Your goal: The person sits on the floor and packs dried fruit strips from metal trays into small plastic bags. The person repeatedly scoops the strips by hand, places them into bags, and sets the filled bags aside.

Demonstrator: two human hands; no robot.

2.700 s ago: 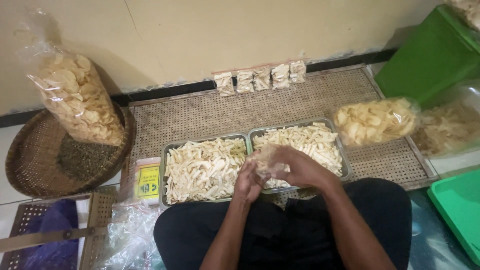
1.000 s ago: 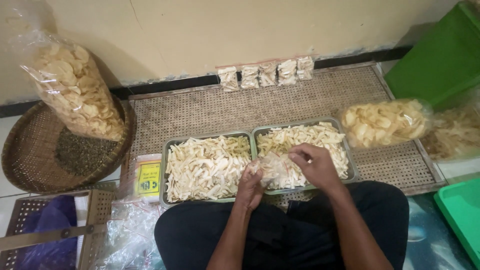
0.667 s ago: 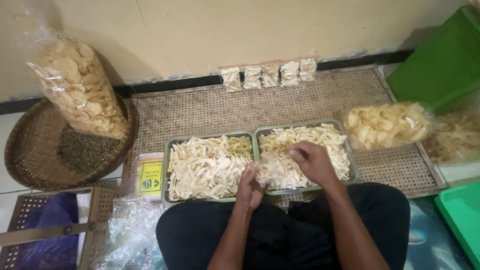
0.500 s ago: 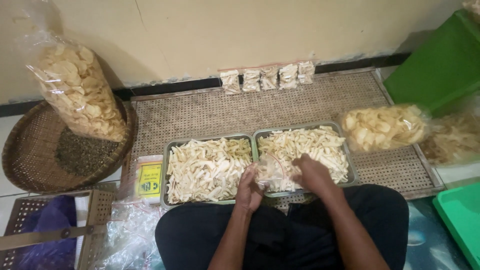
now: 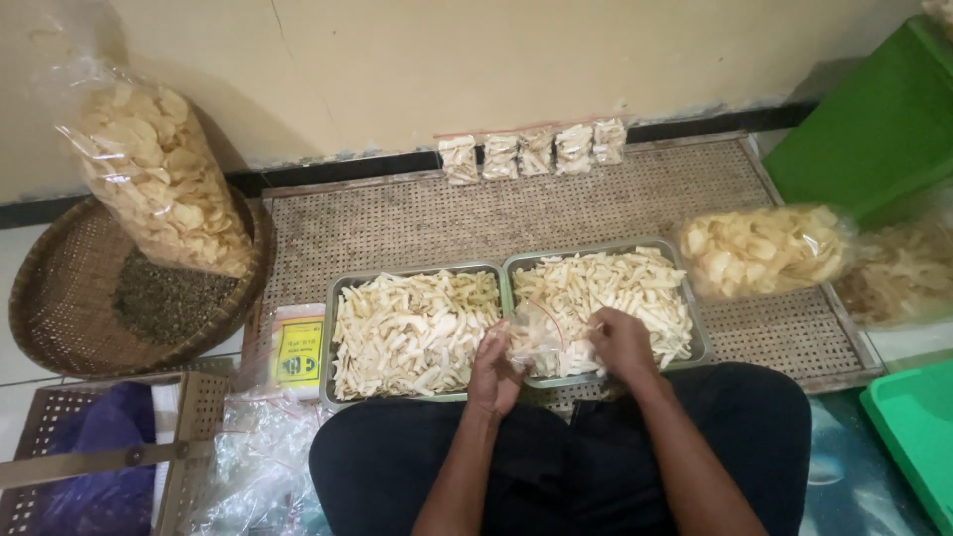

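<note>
left hand (image 5: pixel 493 369): fingers curled, pinching near edge of small clear bag (image 5: pixel 536 340), over gap between the two trays
right hand (image 5: pixel 621 343): partly closed, fingertips at bag mouth on its right side, resting over right tray; cannot tell if chips are held in the fingers
small clear bag: held up between both hands, partly filled with pale chips, above near-left corner of right tray (image 5: pixel 698 333)
right tray: metal, rectangular, heaped with pale chip strips, touching left tray (image 5: pixel 330 337) side by side
left tray: same kind, same chips, heaped, just left of left hand
lap: dark trousers (image 5: pixel 566 467), seated right behind trays, both forearms reaching forward
mat (image 5: pixel 417 223): woven, under both trays, runs to wall
sealed packets (image 5: pixel 534 151): row of five small filled bags along wall at far edge of mat, well apart from hands
right chip bag (image 5: pixel 764 248): big clear bag of round pale crackers lying on mat just right of right tray
second bag (image 5: pixel 903 273): further right, blurred, pale chips
green bins (image 5: pixel 874 129): one far right by wall, another at near right corner
yellow label stack (image 5: pixel 296 349): flat, just left of left tray
empty plastic bags (image 5: pixel 253 462): loose pile near left knee
round woven tray (image 5: pixel 69 288): far left, dark granules inside
tall chip bag (image 5: pixel 159 184): clear, upright, standing in round woven tray
brown basket (image 5: pixel 99 462): near left corner, purple cloth inside
</note>
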